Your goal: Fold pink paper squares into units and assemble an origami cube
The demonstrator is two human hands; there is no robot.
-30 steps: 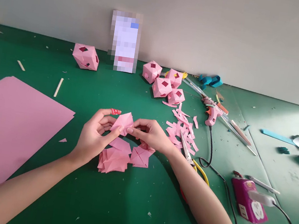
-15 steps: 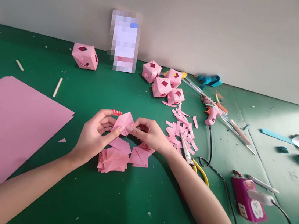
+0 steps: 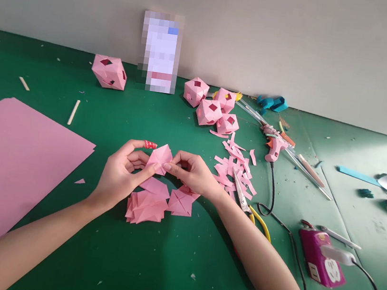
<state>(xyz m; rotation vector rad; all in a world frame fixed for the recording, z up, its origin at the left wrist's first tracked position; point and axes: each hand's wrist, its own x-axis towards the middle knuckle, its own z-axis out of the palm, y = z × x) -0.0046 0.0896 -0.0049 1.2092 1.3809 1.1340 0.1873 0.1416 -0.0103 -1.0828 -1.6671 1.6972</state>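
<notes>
A small creased square of pink paper (image 3: 161, 156) is held up between both hands above the table. My left hand (image 3: 123, 166) pinches its left side, thumb in front; a red wrapping covers one fingertip. On the right edge, my right hand (image 3: 190, 168) grips the same paper between thumb and fingers. Below them lies a loose stack of pink paper pieces (image 3: 146, 208). Beside that stack rest creased pink squares (image 3: 181, 202), partly hidden under my right hand. Pink paper scraps (image 3: 236, 163) are heaped to the right, with scissors (image 3: 242, 192) lying against them.
Several folded pink paper shapes (image 3: 208, 112) sit near the wall, and another pink shape (image 3: 109, 73) stands left of a blurred upright screen (image 3: 161, 54). Large pink sheets (image 3: 19, 154) lie left. A glue gun (image 3: 275, 147) with a cord and a purple power strip (image 3: 321, 259) are right.
Almost nothing differs. Both hands keep hold of the pink paper in nearly the same pose, and the whole view has shifted very slightly.
</notes>
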